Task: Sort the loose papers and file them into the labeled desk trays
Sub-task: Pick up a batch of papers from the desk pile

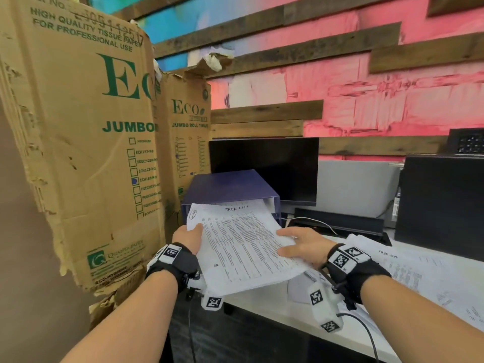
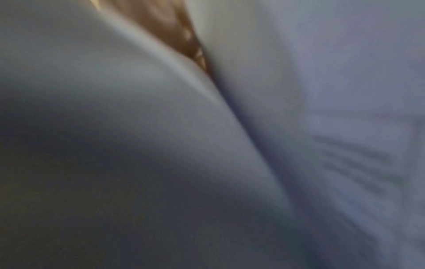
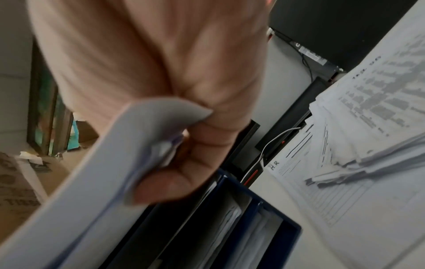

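Both hands are on the same bundle here: the left hand (image 1: 189, 237) pinches the near-left edge of the white printed sheets (image 1: 243, 244), thumb on top, and the right hand (image 1: 305, 247) clamps the right edge, thumb over and fingers (image 3: 174, 183) under. The bundle hangs in the air between them, its far end already over the dark blue stacked desk tray (image 1: 230, 189) just ahead of the hands. I'd keep both edges level so nothing fans out, aim for the right slot, then slide it in flat. The rest of the loose white papers (image 1: 408, 268) sit on the white bench (image 1: 262, 299), right of the right hand.
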`<action>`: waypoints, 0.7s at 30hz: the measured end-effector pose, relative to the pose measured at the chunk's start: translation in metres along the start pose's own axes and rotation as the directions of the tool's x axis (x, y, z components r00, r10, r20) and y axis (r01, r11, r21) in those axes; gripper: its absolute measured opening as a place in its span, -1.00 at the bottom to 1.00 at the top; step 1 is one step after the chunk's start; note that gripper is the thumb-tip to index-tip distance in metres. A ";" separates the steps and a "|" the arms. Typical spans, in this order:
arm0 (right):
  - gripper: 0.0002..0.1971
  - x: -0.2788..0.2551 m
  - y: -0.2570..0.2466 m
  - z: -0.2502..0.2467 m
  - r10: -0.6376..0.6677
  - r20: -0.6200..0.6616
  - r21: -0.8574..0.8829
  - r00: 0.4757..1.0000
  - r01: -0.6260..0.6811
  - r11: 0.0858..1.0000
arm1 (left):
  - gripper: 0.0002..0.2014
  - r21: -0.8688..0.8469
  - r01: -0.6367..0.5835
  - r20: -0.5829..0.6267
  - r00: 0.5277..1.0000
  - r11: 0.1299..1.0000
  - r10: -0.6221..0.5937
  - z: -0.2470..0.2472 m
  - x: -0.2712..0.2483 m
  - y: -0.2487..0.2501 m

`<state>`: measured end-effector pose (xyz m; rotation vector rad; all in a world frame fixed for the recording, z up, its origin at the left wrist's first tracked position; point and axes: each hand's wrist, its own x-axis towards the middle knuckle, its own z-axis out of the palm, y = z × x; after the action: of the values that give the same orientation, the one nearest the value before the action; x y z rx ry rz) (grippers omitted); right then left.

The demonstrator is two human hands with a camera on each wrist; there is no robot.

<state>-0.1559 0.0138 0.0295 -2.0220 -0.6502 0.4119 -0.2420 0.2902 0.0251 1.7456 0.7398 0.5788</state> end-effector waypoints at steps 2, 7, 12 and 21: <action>-0.51 0.005 -0.004 0.002 -0.036 -0.159 0.036 0.987 0.042 0.998 | -0.58 -0.172 0.074 0.036 0.997 0.982 -0.069 0.001 0.001 0.003; -0.66 0.028 -0.005 0.008 0.014 -0.383 0.095 0.924 0.024 0.995 | -0.80 -0.361 0.220 0.245 0.960 0.906 -0.136 -0.003 -0.010 0.006; -0.78 0.025 -0.008 0.012 0.086 -0.396 0.222 0.914 0.005 0.975 | -0.87 -0.212 0.112 0.222 0.973 0.971 -0.064 -0.003 -0.014 -0.008; -0.45 0.043 0.000 0.015 0.001 -0.217 0.279 0.976 0.061 0.958 | -0.49 -0.171 0.145 0.076 0.988 0.974 -0.134 -0.014 0.001 0.013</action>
<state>-0.1295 0.0500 0.0210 -1.7493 -0.4581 0.2470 -0.2487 0.2977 0.0413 1.5282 0.7369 0.4751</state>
